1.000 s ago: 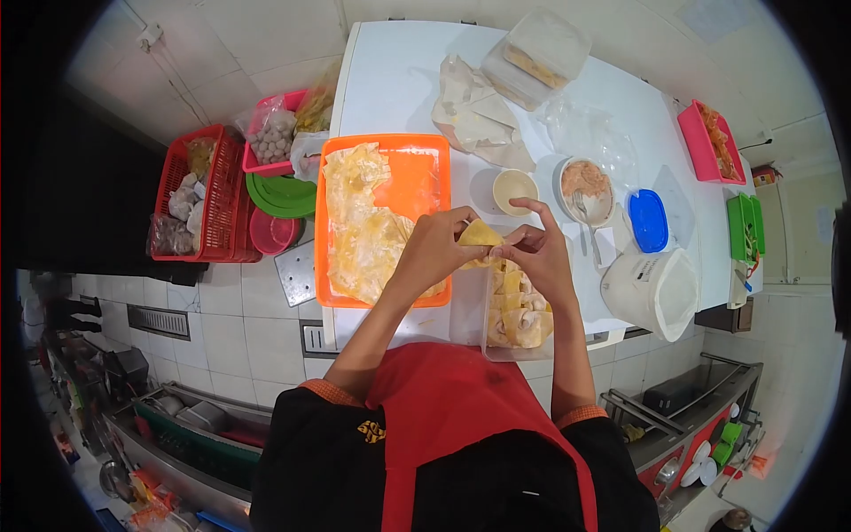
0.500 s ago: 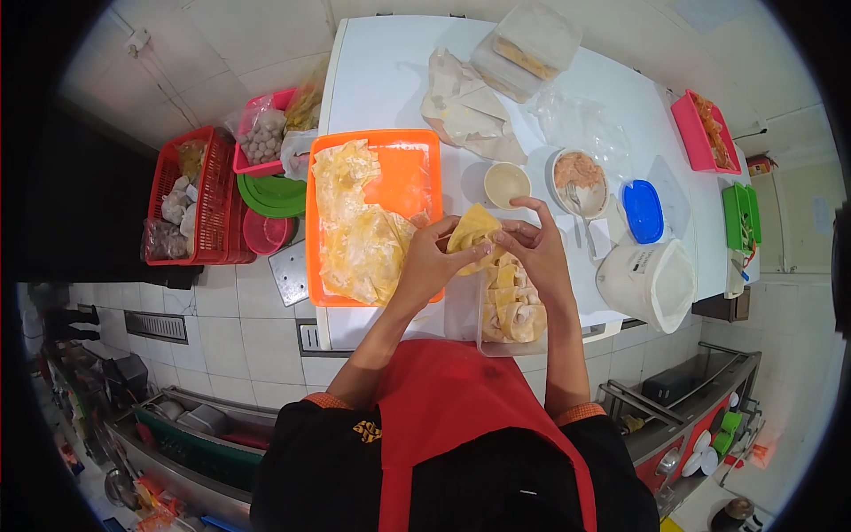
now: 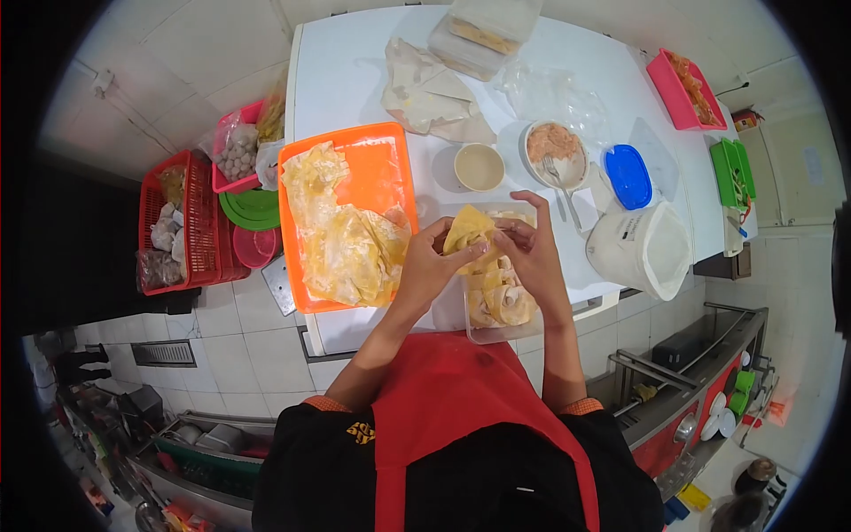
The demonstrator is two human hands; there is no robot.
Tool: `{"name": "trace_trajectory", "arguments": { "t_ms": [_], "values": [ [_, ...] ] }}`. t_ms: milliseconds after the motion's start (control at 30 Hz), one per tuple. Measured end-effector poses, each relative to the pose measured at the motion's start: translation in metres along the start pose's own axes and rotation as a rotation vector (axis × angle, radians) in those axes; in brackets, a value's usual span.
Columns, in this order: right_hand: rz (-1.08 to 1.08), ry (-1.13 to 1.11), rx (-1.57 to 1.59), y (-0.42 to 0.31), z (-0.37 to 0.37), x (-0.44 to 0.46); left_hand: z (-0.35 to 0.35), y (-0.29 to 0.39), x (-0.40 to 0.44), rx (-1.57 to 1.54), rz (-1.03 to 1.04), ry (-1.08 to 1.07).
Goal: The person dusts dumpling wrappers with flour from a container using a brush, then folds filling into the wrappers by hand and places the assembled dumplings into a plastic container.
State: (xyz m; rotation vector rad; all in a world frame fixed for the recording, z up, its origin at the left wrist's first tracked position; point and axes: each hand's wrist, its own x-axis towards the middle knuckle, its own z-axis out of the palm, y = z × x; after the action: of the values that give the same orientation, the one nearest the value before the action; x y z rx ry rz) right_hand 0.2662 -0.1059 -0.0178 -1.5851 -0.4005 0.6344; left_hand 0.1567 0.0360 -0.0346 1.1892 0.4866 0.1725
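Between my hands is a folded yellow wrapper (image 3: 467, 229). My left hand (image 3: 432, 263) pinches its left and lower side; my right hand (image 3: 534, 257) grips its right side, with the index finger raised. Just below them a clear plastic box (image 3: 483, 335) holds folded dumplings (image 3: 498, 297). To the left, an orange tray (image 3: 377, 168) carries floured yellow wrappers (image 3: 346, 248). Beyond my hands stands a small cream bowl (image 3: 480, 168). A white bowl (image 3: 530, 168) of pinkish filling (image 3: 554, 142) has a fork (image 3: 558, 182) resting in it.
A blue lid (image 3: 628, 176) and a white tub (image 3: 638, 248) are at the right. Crumpled paper (image 3: 430, 89), plastic bags (image 3: 557, 97) and stacked clear containers (image 3: 479, 37) lie farther back. Red baskets (image 3: 208, 232) stand left of the table, near a green lid (image 3: 252, 210).
The wrapper has gone from a flatter fold to a gathered shape with a raised point. The camera view has shifted, so the table and its items appear farther left and higher.
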Motion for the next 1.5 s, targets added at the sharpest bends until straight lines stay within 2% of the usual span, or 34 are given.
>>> {"name": "trace_trajectory", "arguments": {
  "t_ms": [200, 267, 333, 400, 500, 567, 600, 667, 700, 767, 800, 867, 933, 1033, 1100, 1133, 1200, 1233, 1300, 1367, 1433, 1500],
  "values": [
    [0.069, 0.023, -0.093, 0.007, -0.035, -0.027, 0.025, -0.026, -0.01, -0.129, -0.099, -0.14],
    [0.052, 0.002, -0.36, 0.013, -0.049, -0.037, 0.031, -0.033, -0.016, -0.163, -0.153, -0.197],
    [0.078, 0.031, -0.485, 0.008, -0.054, -0.04, 0.033, -0.038, -0.019, -0.225, -0.451, -0.356],
    [0.101, 0.062, -0.608, 0.008, -0.056, -0.038, 0.032, -0.053, -0.02, -0.271, -0.467, -0.373],
    [-0.02, 0.104, -0.759, 0.013, -0.058, -0.015, 0.025, -0.043, -0.019, -0.33, -0.431, -0.404],
    [-0.085, 0.123, -0.871, 0.02, -0.056, 0.008, 0.02, -0.025, -0.021, -0.261, -0.361, -0.29],
    [-0.09, 0.122, -0.869, 0.024, -0.056, 0.019, 0.015, -0.02, -0.02, -0.259, -0.356, -0.288],
    [-0.293, 0.066, -1.141, 0.036, -0.055, 0.035, 0.002, -0.012, -0.022, -0.219, -0.324, -0.318],
    [-0.299, 0.064, -1.143, 0.042, -0.054, 0.036, -0.006, -0.008, -0.025, -0.221, -0.318, -0.316],
    [-0.583, 0.232, -1.321, 0.054, -0.051, 0.031, -0.022, -0.004, -0.035, -0.196, -0.282, -0.274],
    [-0.593, 0.218, -1.318, 0.057, -0.052, 0.027, -0.03, -0.004, -0.036, -0.202, -0.277, -0.261],
    [-0.556, 0.344, -1.321, 0.065, -0.053, 0.012, -0.05, -0.003, -0.046, -0.131, -0.203, -0.081],
    [-0.475, 0.293, -1.368, 0.068, -0.045, -0.001, -0.062, 0.011, -0.049, -0.092, -0.16, 0.092],
    [-0.471, 0.2, -1.414, 0.078, -0.037, -0.013, -0.097, 0.023, -0.041, 0.04, -0.014, 0.231],
    [-0.409, 0.241, -1.473, 0.077, -0.033, -0.016, -0.121, 0.022, -0.025, 0.397, 0.064, 0.379],
    [-0.422, 0.241, -1.464, 0.075, -0.03, -0.018, -0.131, 0.02, -0.017, 0.403, 0.073, 0.39],
    [-0.339, 0.221, -1.551, 0.072, -0.027, -0.019, -0.149, 0.014, 0.002, 1.068, 0.301, 0.666],
    [-0.341, 0.229, -1.549, 0.071, -0.026, -0.019, -0.156, 0.015, 0.011, 1.069, 0.309, 0.664],
    [-0.318, 0.242, -1.456, 0.068, -0.028, -0.02, -0.174, 0.015, 0.029, 1.514, 0.497, 0.679],
    [-0.339, 0.297, -1.377, 0.063, -0.032, -0.021, -0.208, 0.003, 0.05, 1.667, 0.593, 0.556],
    [-0.343, 0.39, -1.318, 0.058, -0.045, -0.024, -0.216, 0.009, 0.052, 1.672, 0.574, 0.429],
    [-0.346, 0.441, -1.125, 0.055, -0.052, -0.022, -0.203, 0.019, 0.047, 1.744, 0.527, 0.453]
  ]
}}
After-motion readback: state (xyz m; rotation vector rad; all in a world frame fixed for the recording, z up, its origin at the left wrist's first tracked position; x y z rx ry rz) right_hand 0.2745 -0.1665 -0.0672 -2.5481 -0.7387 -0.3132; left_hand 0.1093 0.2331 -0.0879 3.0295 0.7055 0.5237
